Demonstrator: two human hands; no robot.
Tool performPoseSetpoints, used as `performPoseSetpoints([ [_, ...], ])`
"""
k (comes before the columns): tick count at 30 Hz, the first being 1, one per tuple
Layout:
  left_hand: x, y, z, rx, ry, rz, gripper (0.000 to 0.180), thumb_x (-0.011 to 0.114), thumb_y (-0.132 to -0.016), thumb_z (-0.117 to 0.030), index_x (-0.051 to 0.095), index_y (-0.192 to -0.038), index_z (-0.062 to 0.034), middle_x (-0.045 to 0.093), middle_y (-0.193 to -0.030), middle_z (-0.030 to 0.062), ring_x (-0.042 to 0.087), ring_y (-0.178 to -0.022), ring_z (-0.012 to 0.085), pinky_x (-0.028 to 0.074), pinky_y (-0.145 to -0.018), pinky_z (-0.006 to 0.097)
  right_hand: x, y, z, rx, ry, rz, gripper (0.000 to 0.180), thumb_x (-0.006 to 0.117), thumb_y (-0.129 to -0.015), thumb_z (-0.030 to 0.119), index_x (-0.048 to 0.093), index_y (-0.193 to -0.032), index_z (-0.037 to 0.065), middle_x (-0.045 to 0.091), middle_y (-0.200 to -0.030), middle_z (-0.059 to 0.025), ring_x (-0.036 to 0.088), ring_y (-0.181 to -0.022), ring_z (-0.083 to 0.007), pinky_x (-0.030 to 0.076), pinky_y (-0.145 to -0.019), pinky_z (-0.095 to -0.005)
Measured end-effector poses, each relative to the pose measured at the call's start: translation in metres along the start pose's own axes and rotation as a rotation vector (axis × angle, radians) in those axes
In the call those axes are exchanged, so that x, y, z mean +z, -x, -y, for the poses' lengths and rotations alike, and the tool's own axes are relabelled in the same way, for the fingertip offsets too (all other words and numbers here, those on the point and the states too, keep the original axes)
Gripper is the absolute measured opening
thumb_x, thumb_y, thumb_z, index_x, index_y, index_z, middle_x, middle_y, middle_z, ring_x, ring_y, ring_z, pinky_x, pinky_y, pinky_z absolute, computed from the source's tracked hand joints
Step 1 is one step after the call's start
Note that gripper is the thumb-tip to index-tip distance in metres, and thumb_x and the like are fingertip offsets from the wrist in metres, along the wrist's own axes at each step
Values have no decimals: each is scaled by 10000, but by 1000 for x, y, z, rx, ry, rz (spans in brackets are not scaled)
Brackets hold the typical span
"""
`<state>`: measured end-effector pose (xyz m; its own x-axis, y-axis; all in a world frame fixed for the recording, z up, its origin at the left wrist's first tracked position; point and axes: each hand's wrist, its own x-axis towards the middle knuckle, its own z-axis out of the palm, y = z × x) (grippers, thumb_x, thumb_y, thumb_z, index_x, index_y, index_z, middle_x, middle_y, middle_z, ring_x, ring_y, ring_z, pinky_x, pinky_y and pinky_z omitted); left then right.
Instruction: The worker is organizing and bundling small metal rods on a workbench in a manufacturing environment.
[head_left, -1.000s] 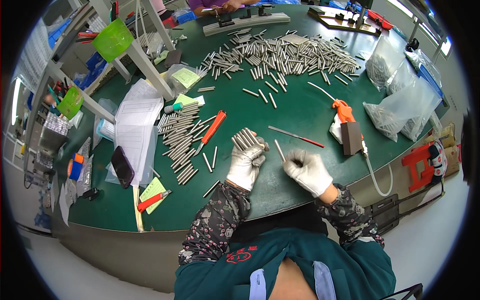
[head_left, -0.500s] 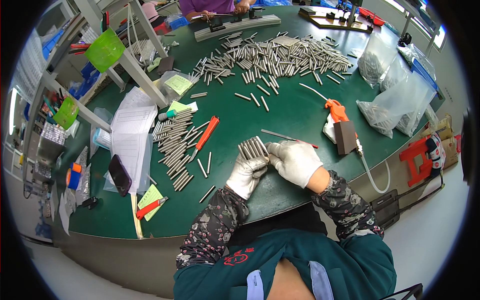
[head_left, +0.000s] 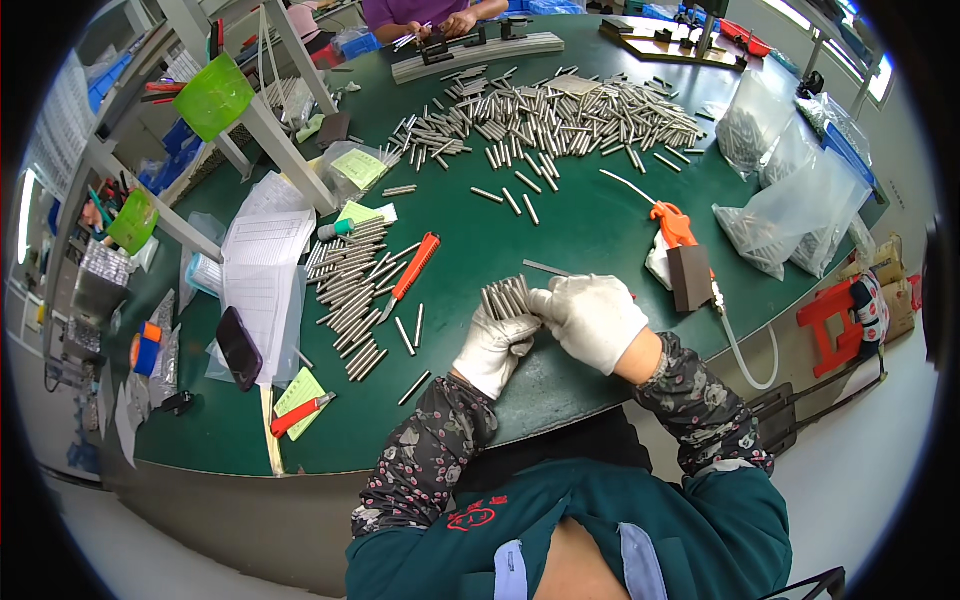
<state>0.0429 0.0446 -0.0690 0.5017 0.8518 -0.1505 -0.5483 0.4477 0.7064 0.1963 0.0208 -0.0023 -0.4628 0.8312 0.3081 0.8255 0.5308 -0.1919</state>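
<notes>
My white-gloved left hand (head_left: 493, 350) clenches a fanned bundle of short grey metal rods (head_left: 508, 297), held upright just above the green table (head_left: 590, 215) so the ends stay level. My gloved right hand (head_left: 592, 318) presses against the bundle's side, fingers curled on the rods, seemingly to square them up. A single loose rod (head_left: 546, 268) lies just beyond. To my left sit a heap of matching rods (head_left: 350, 297) and an orange utility knife (head_left: 414, 268); to my right, an orange-handled air blow gun (head_left: 672, 224) with its hose. Nothing blocks my hands.
</notes>
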Motion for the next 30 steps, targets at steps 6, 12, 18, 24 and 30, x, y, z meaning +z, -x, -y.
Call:
performPoseSetpoints([
  [6, -2, -6, 6, 122, -337, -81, 397, 686, -658, 10, 496, -999, -61, 569, -858, 3, 570, -724, 96, 474, -532, 197, 20, 9, -13, 374, -874, -171, 365, 617, -732, 92, 526, -1075, 6, 519, -648, -47, 539, -605, -125, 449, -579, -256],
  [12, -34, -24, 32, 454, -557, 85, 623, 718, -648, 20, 413, -1176, -110, 524, -976, -5, 538, -890, 102, 480, -764, 244, 46, 17, -8, 401, -1189, -171, 360, 646, -726, 40, 538, -1067, 7, 522, -747, 22, 473, -663, -31, 416, -609, -185],
  [18, -22, -19, 30, 607, -848, 113, 567, 707, -676, 6, 433, -1159, -109, 536, -940, -2, 541, -829, 89, 471, -738, 222, 56, 30, -16, 344, -1247, -211, 358, 682, -742, 62, 528, -1059, 2, 550, -839, 17, 483, -731, -28, 426, -671, -186],
  [24, -22, -21, 28, 394, -568, 92, 417, 682, -721, -17, 468, -1073, -82, 551, -889, -1, 542, -783, 81, 472, -714, 224, 54, 33, -13, 251, -1263, -264, 323, 674, -751, 53, 532, -1036, 0, 555, -843, 11, 497, -729, -34, 441, -669, -194],
  [30, -21, -21, 28, 198, -271, 90, 234, 595, -819, -78, 472, -1019, -71, 545, -865, 7, 536, -756, 82, 479, -705, 237, 57, 34, -14, 235, -1194, -291, 320, 672, -747, 44, 534, -1033, 4, 550, -824, 14, 487, -711, -29, 435, -649, -187],
])
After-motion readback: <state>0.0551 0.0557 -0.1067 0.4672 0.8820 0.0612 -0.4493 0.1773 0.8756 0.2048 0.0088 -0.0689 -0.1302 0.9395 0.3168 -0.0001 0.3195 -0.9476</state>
